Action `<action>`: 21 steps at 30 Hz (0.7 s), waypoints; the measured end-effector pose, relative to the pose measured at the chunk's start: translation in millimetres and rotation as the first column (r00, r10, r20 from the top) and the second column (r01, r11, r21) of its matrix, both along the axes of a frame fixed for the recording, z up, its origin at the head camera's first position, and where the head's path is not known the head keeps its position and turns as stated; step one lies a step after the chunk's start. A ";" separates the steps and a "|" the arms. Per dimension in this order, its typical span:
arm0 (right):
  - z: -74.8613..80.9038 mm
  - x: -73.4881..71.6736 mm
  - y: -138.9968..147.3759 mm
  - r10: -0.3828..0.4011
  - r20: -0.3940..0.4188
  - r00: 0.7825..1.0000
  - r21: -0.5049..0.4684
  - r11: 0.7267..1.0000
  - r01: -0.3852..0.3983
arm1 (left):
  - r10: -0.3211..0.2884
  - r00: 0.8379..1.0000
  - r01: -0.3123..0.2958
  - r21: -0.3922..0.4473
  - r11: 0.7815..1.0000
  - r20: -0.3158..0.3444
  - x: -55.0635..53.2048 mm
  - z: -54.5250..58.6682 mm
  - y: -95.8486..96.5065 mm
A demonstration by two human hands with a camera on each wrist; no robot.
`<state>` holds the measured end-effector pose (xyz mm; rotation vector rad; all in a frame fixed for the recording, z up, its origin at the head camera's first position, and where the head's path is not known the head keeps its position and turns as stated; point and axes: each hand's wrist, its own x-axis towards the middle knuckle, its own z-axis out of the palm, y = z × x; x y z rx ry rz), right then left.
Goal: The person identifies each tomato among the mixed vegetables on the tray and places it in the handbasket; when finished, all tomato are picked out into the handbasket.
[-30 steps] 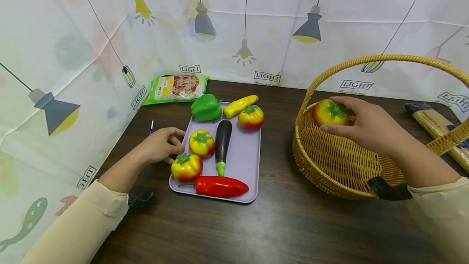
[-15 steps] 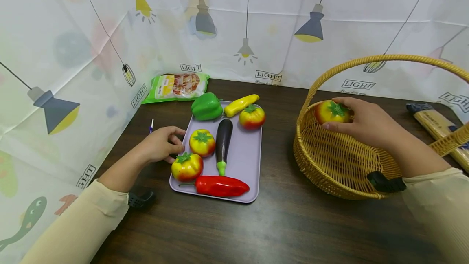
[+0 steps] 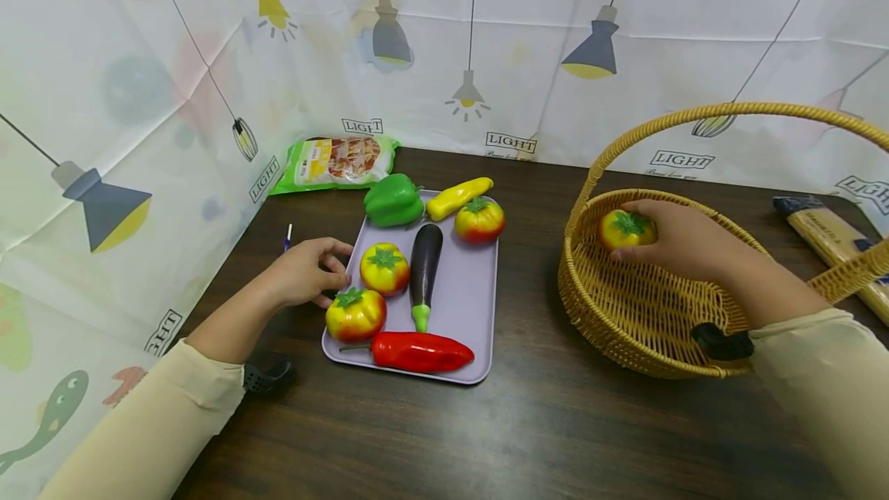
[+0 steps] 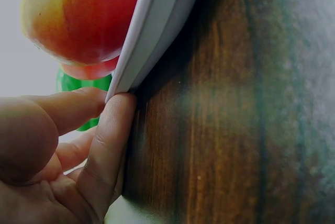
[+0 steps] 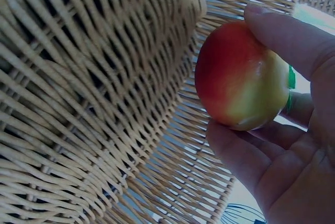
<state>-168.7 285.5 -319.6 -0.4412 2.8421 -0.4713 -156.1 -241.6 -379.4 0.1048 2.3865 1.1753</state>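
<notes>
My right hand (image 3: 684, 241) grips a yellow-red tomato (image 3: 618, 230) with a green leafy top, down inside the wicker basket (image 3: 572, 276). In the right wrist view, thumb and fingers curve round that tomato (image 5: 241, 77), close to the woven wall. My left hand (image 3: 302, 275) pinches the left rim of the lilac tray (image 3: 458, 307); the left wrist view shows thumb and finger on the tray edge (image 4: 152, 35). On the tray lie several more tomatoes, an eggplant (image 3: 425, 265), a red pepper (image 3: 421, 352), a green bell pepper (image 3: 393, 201) and a yellow pepper (image 3: 458, 199).
A green food packet (image 3: 336, 164) lies behind the tray at the back left. The spaghetti pack (image 3: 829, 241) is beyond the basket on the right. A tall handle (image 3: 729, 109) arches over the basket. Printed curtains (image 3: 514, 60) border the dark wooden table (image 3: 528, 423).
My right hand has lowered the tomato from about the basket's rim level deeper into it. The left hand stays at the tray's edge. The view has shifted slightly.
</notes>
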 end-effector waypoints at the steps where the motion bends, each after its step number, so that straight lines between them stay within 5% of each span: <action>1: -1.8 -0.7 -0.1 -0.002 0.008 1.000 0.000 1.000 0.002 | 0.001 1.000 -0.001 -0.001 1.000 0.000 0.0 0.1 0.1; 21: -11.1 -4.7 -0.2 0.010 0.046 0.999 0.000 1.000 -0.010 | 0.004 1.000 -0.004 0.011 1.000 0.007 -0.1 1.0 0.3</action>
